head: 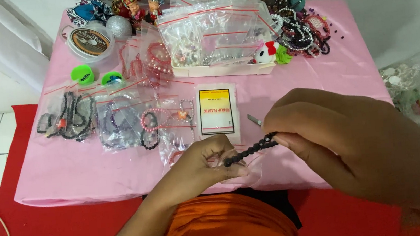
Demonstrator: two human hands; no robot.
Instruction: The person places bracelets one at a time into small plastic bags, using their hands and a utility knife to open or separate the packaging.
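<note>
My right hand (348, 143) pinches one end of a string of black beads (249, 150) just above the front edge of the pink table (71, 170). My left hand (209, 159) holds a small clear plastic bag (248, 169) at the other end of the beads. The lower end of the bead string touches the bag's mouth. A pack of small zip bags with a white and red label (217, 113) lies flat just beyond my hands. A small metal object (254, 120) lies beside it.
Clear bags with bead bracelets (118, 124) lie at the left. A white tray (221, 69) packed with bagged beads stands at the back, loose bracelets (299, 32) to its right. A cord spool in a tub (89, 41), green tape rolls (82, 74) and figurines (133, 6) sit at the back left.
</note>
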